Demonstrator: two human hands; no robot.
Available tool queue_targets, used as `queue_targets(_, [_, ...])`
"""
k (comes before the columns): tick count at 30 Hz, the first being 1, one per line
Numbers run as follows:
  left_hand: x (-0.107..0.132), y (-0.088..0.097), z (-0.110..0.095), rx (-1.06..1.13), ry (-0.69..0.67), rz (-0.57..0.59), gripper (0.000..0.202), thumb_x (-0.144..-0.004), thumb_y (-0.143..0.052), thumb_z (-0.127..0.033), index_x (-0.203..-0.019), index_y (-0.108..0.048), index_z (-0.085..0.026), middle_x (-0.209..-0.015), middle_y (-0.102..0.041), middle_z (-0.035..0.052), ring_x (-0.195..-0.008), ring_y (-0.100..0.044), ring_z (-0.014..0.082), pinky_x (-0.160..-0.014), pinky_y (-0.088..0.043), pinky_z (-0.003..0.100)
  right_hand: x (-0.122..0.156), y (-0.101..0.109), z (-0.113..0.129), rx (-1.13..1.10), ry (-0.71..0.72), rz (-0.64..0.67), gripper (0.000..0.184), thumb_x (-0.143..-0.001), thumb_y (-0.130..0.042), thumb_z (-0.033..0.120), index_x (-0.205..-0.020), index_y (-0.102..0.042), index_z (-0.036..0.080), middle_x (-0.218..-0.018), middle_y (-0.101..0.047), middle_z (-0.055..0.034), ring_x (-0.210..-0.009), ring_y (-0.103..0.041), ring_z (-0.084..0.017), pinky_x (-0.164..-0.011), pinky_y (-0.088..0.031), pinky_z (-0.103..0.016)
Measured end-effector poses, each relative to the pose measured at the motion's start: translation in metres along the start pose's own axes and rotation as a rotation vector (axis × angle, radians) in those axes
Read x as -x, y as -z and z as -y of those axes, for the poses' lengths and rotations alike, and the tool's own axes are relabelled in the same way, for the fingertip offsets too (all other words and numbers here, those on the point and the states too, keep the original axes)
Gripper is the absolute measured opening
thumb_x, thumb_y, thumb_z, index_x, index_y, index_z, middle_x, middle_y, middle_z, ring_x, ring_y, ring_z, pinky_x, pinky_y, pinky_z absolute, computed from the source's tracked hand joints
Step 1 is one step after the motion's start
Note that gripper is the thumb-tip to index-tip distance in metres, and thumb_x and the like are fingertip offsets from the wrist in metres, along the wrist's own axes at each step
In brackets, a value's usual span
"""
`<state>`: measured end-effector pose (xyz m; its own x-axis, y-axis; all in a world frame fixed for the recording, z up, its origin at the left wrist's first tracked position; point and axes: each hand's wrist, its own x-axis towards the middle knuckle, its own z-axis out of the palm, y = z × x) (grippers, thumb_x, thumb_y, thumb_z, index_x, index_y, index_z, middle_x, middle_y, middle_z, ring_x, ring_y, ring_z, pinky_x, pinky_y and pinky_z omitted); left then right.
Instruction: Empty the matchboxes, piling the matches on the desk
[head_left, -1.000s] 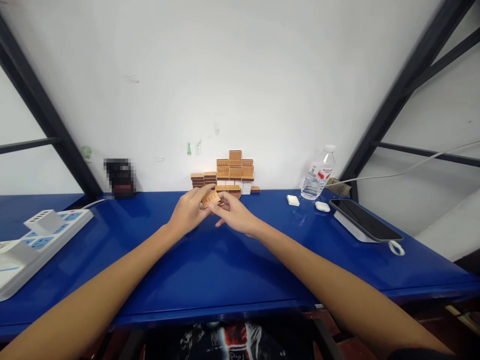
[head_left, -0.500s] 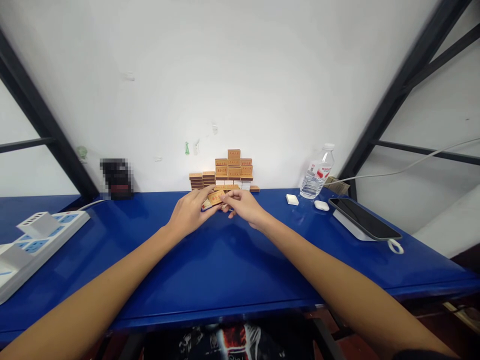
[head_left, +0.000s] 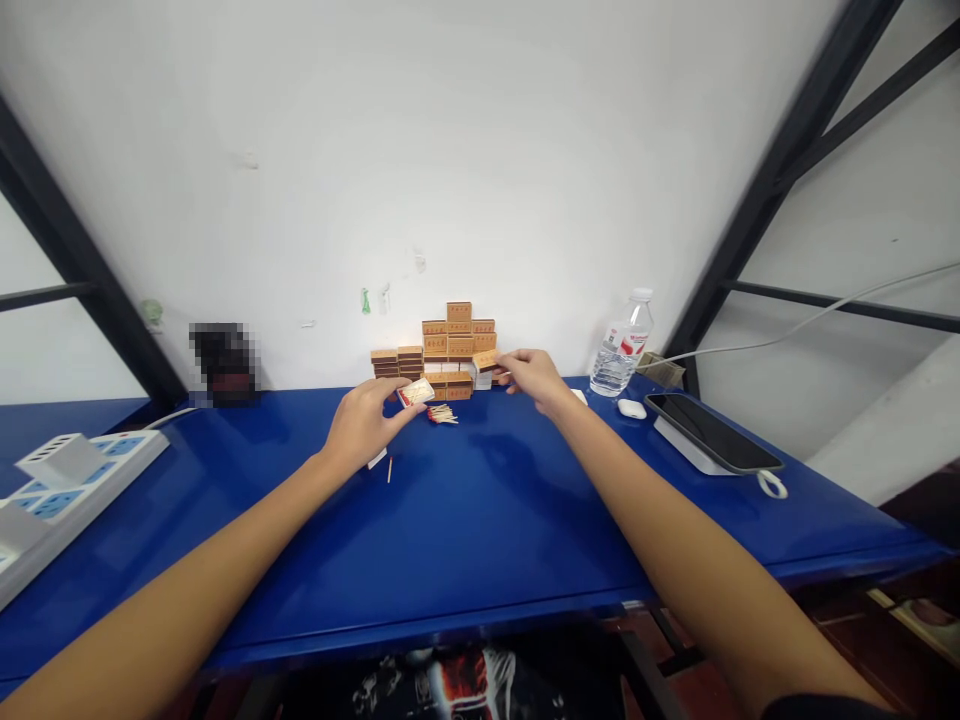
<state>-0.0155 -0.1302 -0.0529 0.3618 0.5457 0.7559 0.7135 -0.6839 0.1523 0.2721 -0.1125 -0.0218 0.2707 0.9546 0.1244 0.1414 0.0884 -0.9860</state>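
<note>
Matchboxes (head_left: 459, 345) stand stacked behind loose matches (head_left: 442, 414), left fingers (head_left: 407, 417) gripping a tray (head_left: 415, 391), right fingers (head_left: 514, 357) a box sleeve (head_left: 485, 360).

Tabletop (head_left: 480, 540) is smooth and pretty glossy, matchboxes (head_left: 460, 346) look like matt cardboard, matches (head_left: 444, 413) plain wood. Bottle (head_left: 619, 352) is clear shiny plastic, phone screen (head_left: 712, 432) glossy, wall (head_left: 487, 150) mostly matt

From afar I see dark clothing (head_left: 394, 688) — printed red and white — and a dark sleeve (head_left: 821, 708) (only its edge).
</note>
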Motion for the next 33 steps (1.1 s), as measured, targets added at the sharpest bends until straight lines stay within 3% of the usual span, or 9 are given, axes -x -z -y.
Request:
queue_targets(5, [0.001,-0.002,0.003,0.015,-0.004,0.009,0.038,-0.09,-0.078,-0.047,-0.12,-0.073,-0.023,-0.105,-0.08,0.0075,-0.084,-0.075,0.0256,-0.077,-0.061,0.041,-0.03,0.033,-0.021,0.09,-0.017,-0.136,0.017,-0.093,-0.07,0.019,-0.079,-0.066,0.012,-0.082,-0.077,-0.0117,-0.052,-0.061,-0.009,-0.041,-0.046,-0.017])
queue_targets(11, [0.001,-0.002,0.003,0.074,-0.001,0.038,0.042,-0.09,-0.076,-0.052,-0.12,-0.073,-0.023,-0.104,-0.08,0.0073,-0.076,-0.072,0.0227,-0.072,-0.06,0.038,-0.054,0.048,-0.054,0.272,-0.004,-0.266,0.021,-0.101,-0.063,0.032,-0.098,-0.064,0.011,-0.094,-0.078,-0.0143,-0.056,-0.063,-0.01,-0.048,-0.05,-0.021])
queue_targets(14, [0.0,-0.002,0.001,0.103,0.033,0.071,0.044,-0.089,-0.076,-0.053,-0.12,-0.073,-0.022,-0.104,-0.08,0.0067,-0.074,-0.07,0.0209,-0.072,-0.059,0.037,-0.063,0.05,-0.068,0.441,-0.017,-0.285,0.02,-0.1,-0.064,0.032,-0.099,-0.066,0.012,-0.091,-0.078,-0.0127,-0.06,-0.066,-0.013,-0.057,-0.052,-0.024])
queue_targets(17, [0.0,0.0,-0.002,0.139,0.081,0.12,0.046,-0.089,-0.076,-0.053,-0.121,-0.073,-0.021,-0.103,-0.079,0.0067,-0.079,-0.07,0.0209,-0.075,-0.058,0.036,-0.068,0.049,-0.076,0.626,-0.01,-0.267,0.017,-0.094,-0.072,0.03,-0.092,-0.071,0.013,-0.094,-0.079,-0.0132,-0.082,-0.073,-0.02,-0.075,-0.054,-0.028])
queue_targets(20, [-0.001,0.001,-0.005,0.166,0.112,0.138,0.046,-0.089,-0.077,-0.053,-0.121,-0.074,-0.02,-0.103,-0.079,0.007,-0.081,-0.07,0.0209,-0.078,-0.057,0.035,-0.068,0.047,-0.077,0.775,0.008,-0.256,0.018,-0.094,-0.073,0.032,-0.098,-0.074,0.015,-0.108,-0.078,-0.015,-0.105,-0.072,-0.027,-0.09,-0.051,-0.033])
queue_targets(22, [-0.001,0.002,-0.006,0.179,0.124,0.147,0.046,-0.088,-0.078,-0.053,-0.12,-0.074,-0.02,-0.102,-0.079,0.0069,-0.08,-0.069,0.0207,-0.078,-0.057,0.035,-0.066,0.046,-0.077,0.848,0.007,-0.248,0.022,-0.095,-0.071,0.035,-0.104,-0.075,0.015,-0.112,-0.077,-0.0153,-0.111,-0.071,-0.029,-0.093,-0.05,-0.034])
queue_targets(30, [0.001,-0.001,-0.004,0.212,0.111,0.182,0.047,-0.086,-0.081,-0.051,-0.121,-0.074,-0.021,-0.105,-0.077,0.0078,-0.089,-0.069,0.0224,-0.08,-0.055,0.036,-0.05,0.044,-0.066,1.217,0.083,-0.181,0.039,-0.099,-0.066,0.044,-0.114,-0.074,0.01,-0.129,-0.065,-0.0251,-0.113,-0.068,-0.035,-0.089,-0.051,-0.039])
queue_targets(33, [0.001,-0.001,-0.003,0.214,0.107,0.192,0.047,-0.085,-0.083,-0.049,-0.121,-0.074,-0.021,-0.104,-0.077,0.0076,-0.09,-0.069,0.0229,-0.082,-0.055,0.036,-0.043,0.041,-0.052,1.251,0.188,-0.221,0.036,-0.102,-0.059,0.04,-0.113,-0.074,0.009,-0.123,-0.068,-0.0246,-0.107,-0.069,-0.034,-0.085,-0.05,-0.039])
